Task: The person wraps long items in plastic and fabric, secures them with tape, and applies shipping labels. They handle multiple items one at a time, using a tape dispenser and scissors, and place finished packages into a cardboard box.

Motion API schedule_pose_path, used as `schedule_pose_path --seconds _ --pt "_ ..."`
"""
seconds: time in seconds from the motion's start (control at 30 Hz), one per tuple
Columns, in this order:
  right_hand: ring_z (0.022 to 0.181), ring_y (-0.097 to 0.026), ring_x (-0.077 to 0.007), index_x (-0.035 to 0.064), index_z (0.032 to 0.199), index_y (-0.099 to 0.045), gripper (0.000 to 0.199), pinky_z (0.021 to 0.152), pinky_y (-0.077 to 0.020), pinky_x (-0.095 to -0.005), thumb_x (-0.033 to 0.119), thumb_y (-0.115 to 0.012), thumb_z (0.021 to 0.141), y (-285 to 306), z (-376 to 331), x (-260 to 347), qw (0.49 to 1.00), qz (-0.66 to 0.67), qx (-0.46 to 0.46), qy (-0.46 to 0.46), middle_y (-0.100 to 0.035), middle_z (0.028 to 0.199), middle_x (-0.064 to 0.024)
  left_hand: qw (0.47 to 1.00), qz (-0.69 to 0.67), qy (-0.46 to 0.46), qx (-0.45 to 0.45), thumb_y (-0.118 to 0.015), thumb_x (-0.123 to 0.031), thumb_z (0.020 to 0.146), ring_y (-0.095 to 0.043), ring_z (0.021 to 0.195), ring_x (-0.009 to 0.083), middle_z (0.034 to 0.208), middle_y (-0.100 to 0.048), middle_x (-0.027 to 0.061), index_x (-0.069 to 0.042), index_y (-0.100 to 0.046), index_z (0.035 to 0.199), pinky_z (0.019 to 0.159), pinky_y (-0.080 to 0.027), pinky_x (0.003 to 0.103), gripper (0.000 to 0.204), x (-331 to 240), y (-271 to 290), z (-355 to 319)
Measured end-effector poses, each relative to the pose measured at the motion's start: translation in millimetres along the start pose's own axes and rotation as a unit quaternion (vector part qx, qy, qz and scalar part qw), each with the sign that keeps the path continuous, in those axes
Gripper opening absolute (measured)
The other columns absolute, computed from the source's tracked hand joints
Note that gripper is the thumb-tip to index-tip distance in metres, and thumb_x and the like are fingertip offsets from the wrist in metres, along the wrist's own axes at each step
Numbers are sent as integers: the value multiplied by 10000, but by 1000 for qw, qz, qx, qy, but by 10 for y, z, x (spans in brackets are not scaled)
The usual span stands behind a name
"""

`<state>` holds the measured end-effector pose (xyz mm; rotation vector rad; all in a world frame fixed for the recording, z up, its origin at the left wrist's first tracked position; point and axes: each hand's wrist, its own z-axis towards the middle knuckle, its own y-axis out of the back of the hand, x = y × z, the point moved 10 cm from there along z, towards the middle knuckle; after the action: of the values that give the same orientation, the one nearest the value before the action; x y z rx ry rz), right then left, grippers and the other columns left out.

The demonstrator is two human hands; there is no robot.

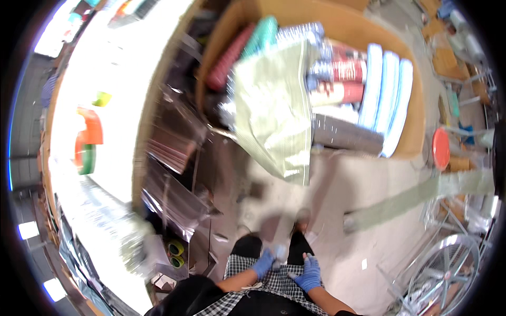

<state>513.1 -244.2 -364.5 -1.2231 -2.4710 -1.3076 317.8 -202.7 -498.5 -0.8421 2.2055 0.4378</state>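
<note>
While both gloved hands are kept low at 6 o'clock, a small pale object (279,252) is pinched by the left hand (262,264); the right hand (311,274) is loosely curled beside it. A packed cardboard box (416,105) is seen at 12.

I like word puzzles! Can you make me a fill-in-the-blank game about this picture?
1. Both hands, the left hand and the right hand, wear gloves coloured ____.
2. The rolls of cloth lie in a big box made of ____.
3. The round stool seat near the box is coloured ____.
4. The apron at the person's waist has a ____ pattern.

Missing words: blue; cardboard; orange; checked
</note>
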Motion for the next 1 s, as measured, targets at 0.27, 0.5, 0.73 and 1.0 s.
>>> schedule_pose_path --seconds 0.27,0.5,0.73,1.0 --pt "983 -606 -235 40 1156 -532 642 861 -505 -353 275 -879 669 1870 243 2261 902 310 160 253 -597 1083 -118 933 -358 -12 27 -548 -244 973 -536 914 121 974 -582 31 -58 -527 1173 819 -465 292 274 -3005 928 -1088" --pt "1111 -471 -464 12 1304 -474 613 982 -395 -516 282 -706 805 4201 1342 4694 775 -8 -336 535 -491 1222 -275 790 157 -276 -524 -693 -87 823 -595 1007 247 1044 -592 146 -29 -515 1214 833 -496 371 434 -5314 2951 -2849" --pt "1193 -452 -382 237 1356 -492 585 988 -410 -480 184 -679 804 4327 2552 6687 784 -149 -336 500 -431 1386 -158 730 -110 -137 -660 -706 -75 801 -392 1283 275 1404 -364 169 -12 -160 1463 1083 -349 370 861 -4202 4575 -2400" --pt "1265 -408 -401 39 1403 -407 705 1080 -315 -484 274 -683 798 4127 2874 5265 890 -23 -386 241 -426 1389 -223 716 -300 -113 -620 -756 -54 736 -315 1349 323 1488 -205 242 -38 13 1509 1141 -271 383 1091 -4512 4794 -2238"
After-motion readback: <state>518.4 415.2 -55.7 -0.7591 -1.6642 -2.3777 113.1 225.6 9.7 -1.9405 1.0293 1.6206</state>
